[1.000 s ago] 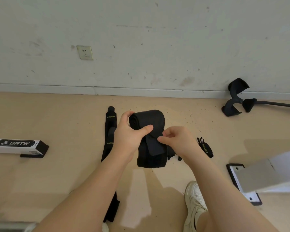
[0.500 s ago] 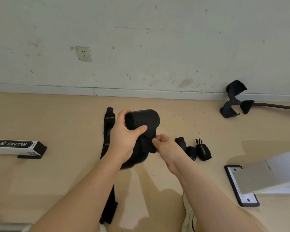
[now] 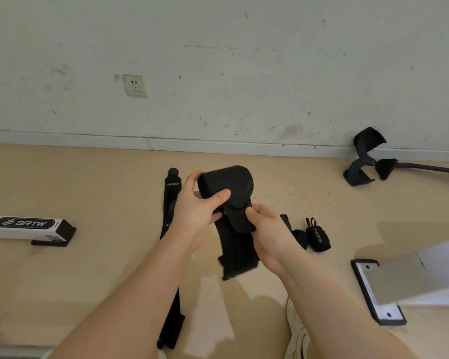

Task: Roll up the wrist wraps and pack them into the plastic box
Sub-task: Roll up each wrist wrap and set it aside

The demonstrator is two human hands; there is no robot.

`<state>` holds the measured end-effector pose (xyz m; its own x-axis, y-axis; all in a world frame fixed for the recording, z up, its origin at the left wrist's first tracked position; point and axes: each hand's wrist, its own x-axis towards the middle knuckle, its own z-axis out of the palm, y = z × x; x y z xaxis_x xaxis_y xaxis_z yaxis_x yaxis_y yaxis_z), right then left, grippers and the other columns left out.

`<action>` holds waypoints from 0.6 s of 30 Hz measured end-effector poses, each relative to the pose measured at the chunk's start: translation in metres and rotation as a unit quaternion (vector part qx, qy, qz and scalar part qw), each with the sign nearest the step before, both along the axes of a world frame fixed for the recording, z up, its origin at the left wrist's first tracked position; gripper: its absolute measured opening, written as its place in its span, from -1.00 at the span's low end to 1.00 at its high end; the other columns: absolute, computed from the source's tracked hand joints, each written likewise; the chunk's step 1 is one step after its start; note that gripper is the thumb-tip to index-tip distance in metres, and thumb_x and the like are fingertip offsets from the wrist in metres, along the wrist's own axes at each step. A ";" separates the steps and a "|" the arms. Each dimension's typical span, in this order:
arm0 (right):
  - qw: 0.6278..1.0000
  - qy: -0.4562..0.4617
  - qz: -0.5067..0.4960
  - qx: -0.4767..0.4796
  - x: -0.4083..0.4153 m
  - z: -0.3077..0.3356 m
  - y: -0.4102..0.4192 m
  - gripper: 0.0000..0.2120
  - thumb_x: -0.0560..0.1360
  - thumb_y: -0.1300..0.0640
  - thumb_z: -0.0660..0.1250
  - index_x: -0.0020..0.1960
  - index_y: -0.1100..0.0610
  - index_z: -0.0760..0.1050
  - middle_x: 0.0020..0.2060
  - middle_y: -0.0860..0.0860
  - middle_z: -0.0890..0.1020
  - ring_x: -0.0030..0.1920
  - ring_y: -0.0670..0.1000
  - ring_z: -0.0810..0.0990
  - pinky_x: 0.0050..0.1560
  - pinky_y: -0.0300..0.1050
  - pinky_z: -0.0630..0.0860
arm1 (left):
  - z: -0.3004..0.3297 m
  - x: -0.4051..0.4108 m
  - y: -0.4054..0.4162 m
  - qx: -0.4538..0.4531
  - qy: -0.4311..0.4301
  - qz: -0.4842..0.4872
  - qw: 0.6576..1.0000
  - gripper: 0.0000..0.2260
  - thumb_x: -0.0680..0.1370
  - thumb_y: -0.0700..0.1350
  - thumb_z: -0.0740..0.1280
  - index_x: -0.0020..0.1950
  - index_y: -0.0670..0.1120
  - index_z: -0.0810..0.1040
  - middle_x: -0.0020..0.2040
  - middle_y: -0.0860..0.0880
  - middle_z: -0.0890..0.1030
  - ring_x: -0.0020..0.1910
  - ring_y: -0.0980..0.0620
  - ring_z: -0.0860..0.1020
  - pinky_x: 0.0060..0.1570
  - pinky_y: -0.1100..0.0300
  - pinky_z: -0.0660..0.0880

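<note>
A scuffed white wall [image 3: 244, 60] with a pale skirting board fills the upper half of the view, above a tan floor [image 3: 88, 182] flecked with dark specks. At right, a white machine frame [image 3: 425, 275] slants in over its black-edged foot plate [image 3: 366, 291]; at left, a white bar marked BRTW [image 3: 24, 225] ends in a black foot. Two bare forearms reach in from the bottom edge. The left hand [image 3: 195, 211] curls its fingers round the back of a partly rolled black wrist wrap [image 3: 226, 185], thumb pressed on the front of the roll, holding it up off the floor. The right hand [image 3: 267, 229] pinches the wrap's loose tail just under the roll, between thumb and fingers, and the rest of that tail hangs down between the wrists, its free end blurred. A second black wrist wrap [image 3: 172, 193], printed XUEYING, lies flat and unrolled on the floor, running from beyond the left hand down under the left forearm. By the wall at far right sits a black padded handle attachment [image 3: 366, 156] on a dark cord. Just right of the right hand, a rolled wrist wrap [image 3: 318, 235] with XUEYING lettering and a thumb loop rests on the floor, touching another dark roll [image 3: 300, 238] beside it. A white sneaker [image 3: 296, 335] shows at the bottom edge. A white wall socket [image 3: 135, 85] is set low on the wall at left.
</note>
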<state>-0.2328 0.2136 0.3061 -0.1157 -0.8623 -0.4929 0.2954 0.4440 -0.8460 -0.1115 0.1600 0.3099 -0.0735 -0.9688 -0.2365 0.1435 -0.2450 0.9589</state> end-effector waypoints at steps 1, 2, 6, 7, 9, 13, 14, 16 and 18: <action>0.999 -0.042 0.022 0.006 -0.002 0.002 0.000 -0.76 0.64 0.15 0.09 0.19 0.20 0.45 0.08 0.15 0.61 0.10 0.11 0.57 0.02 -0.05 0.48 | 0.000 0.001 -0.001 0.001 0.001 0.001 1.000 -0.56 0.45 -0.28 0.44 0.04 0.21 0.38 0.05 -0.07 0.56 0.06 -0.03 0.57 -0.05 0.02 0.60; 0.996 -0.073 0.042 0.015 -0.005 0.002 0.000 -0.75 0.64 0.14 0.08 0.20 0.20 0.46 0.10 0.14 0.61 0.15 0.12 0.55 0.07 -0.03 0.44 | 0.001 0.002 -0.001 -0.001 -0.006 0.000 1.000 -0.56 0.45 -0.27 0.44 0.07 0.20 0.37 0.04 -0.06 0.56 0.05 -0.02 0.57 -0.03 0.02 0.59; 0.992 0.111 0.044 0.043 -0.017 -0.001 -0.005 -0.74 0.58 0.08 0.24 0.24 0.12 0.42 0.22 0.03 0.50 0.26 0.04 0.42 0.21 0.02 0.28 | 0.003 0.008 -0.005 -0.016 -0.063 -0.008 0.998 -0.51 0.45 -0.21 0.46 0.27 0.12 0.37 -0.02 0.00 0.57 -0.01 0.06 0.56 0.00 0.04 0.56; 0.979 0.202 0.033 0.023 -0.020 0.000 -0.006 -0.62 0.55 0.03 0.29 0.33 0.07 0.35 0.29 -0.01 0.43 0.30 0.01 0.37 0.19 -0.04 0.30 | 0.003 0.009 -0.005 -0.017 -0.077 -0.011 0.997 -0.49 0.45 -0.20 0.46 0.31 0.10 0.36 -0.03 0.02 0.57 -0.04 0.09 0.56 -0.02 0.06 0.56; 0.960 0.269 0.030 -0.067 -0.025 0.003 -0.008 -0.37 0.50 0.01 0.37 0.47 -0.05 0.16 0.41 -0.09 0.28 0.39 -0.03 0.27 0.24 -0.07 0.32 | 0.004 0.011 -0.005 -0.010 -0.089 -0.033 0.995 -0.46 0.45 -0.16 0.46 0.36 0.08 0.35 -0.03 0.04 0.59 -0.06 0.12 0.58 -0.13 0.21 0.56; 0.975 0.139 0.074 -0.156 -0.032 0.010 -0.010 -0.30 0.48 0.16 0.39 0.48 -0.14 0.12 0.37 -0.11 0.34 0.27 -0.04 0.45 0.19 0.00 0.53 | 0.006 0.007 -0.003 0.010 -0.110 -0.092 0.990 -0.57 0.45 -0.01 0.45 0.27 0.12 0.42 -0.01 0.02 0.64 -0.06 0.12 0.61 -0.34 0.44 0.43; 0.975 0.129 0.078 -0.162 -0.034 0.010 -0.011 -0.31 0.47 0.18 0.40 0.47 -0.13 0.15 0.31 -0.11 0.39 0.22 -0.06 0.48 0.13 -0.02 0.57 | 0.006 0.007 -0.003 0.016 -0.112 -0.094 0.989 -0.60 0.44 0.03 0.45 0.24 0.12 0.43 0.00 0.04 0.64 -0.04 0.10 0.60 -0.26 0.38 0.43; 0.971 0.132 0.088 -0.177 -0.037 0.008 -0.011 -0.29 0.43 0.18 0.44 0.46 -0.11 0.18 0.23 -0.12 0.43 0.19 -0.08 0.50 0.04 -0.14 0.60 | 0.004 0.006 -0.002 0.025 -0.113 -0.094 0.989 -0.60 0.42 0.11 0.44 0.22 0.12 0.47 0.06 0.07 0.63 0.03 0.05 0.59 -0.06 0.22 0.46; 0.958 0.178 0.114 -0.192 -0.037 0.006 -0.011 -0.24 0.39 0.22 0.48 0.43 -0.11 0.17 0.17 -0.16 0.46 0.11 -0.13 0.54 -0.08 -0.32 0.57 | 0.003 0.004 -0.001 0.028 -0.122 -0.101 0.987 -0.49 0.33 0.22 0.44 0.23 0.09 0.50 0.07 0.06 0.64 0.04 0.01 0.60 0.17 0.03 0.46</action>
